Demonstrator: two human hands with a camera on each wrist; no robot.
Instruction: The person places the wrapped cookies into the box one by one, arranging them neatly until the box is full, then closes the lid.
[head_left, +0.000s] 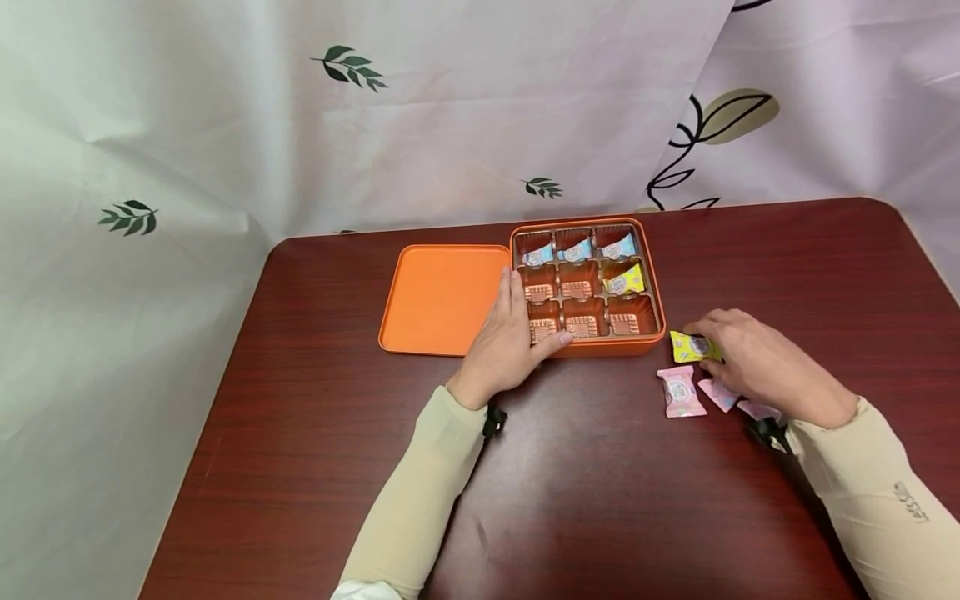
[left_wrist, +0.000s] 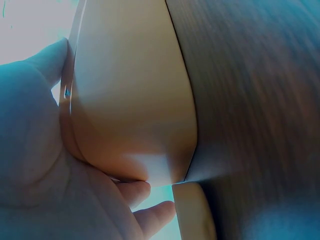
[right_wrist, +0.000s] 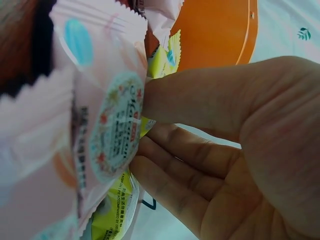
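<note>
My left hand [head_left: 501, 342] rests at the front left corner of an orange box [head_left: 615, 346], its fingers straight along the left side and its thumb on the front rim. The left wrist view shows the box's side wall [left_wrist: 135, 95] beside the palm. My right hand [head_left: 757, 358] pinches a yellow-wrapped candy [head_left: 688, 347] on the table, right of the box. Pink-wrapped candies [head_left: 681, 392] lie close by, partly under that hand; one pink candy [right_wrist: 112, 105] hides the fingertips in the right wrist view. Another yellow wrapper [right_wrist: 117, 210] shows below the fingers.
The box's divided tray holds blue candies [head_left: 575, 250] in the back row and a yellow candy [head_left: 624, 281] at the middle right. An orange lid [head_left: 442, 296] lies left of the box on the brown table [head_left: 300, 433]. Behind hangs a leaf-patterned cloth [head_left: 450, 125].
</note>
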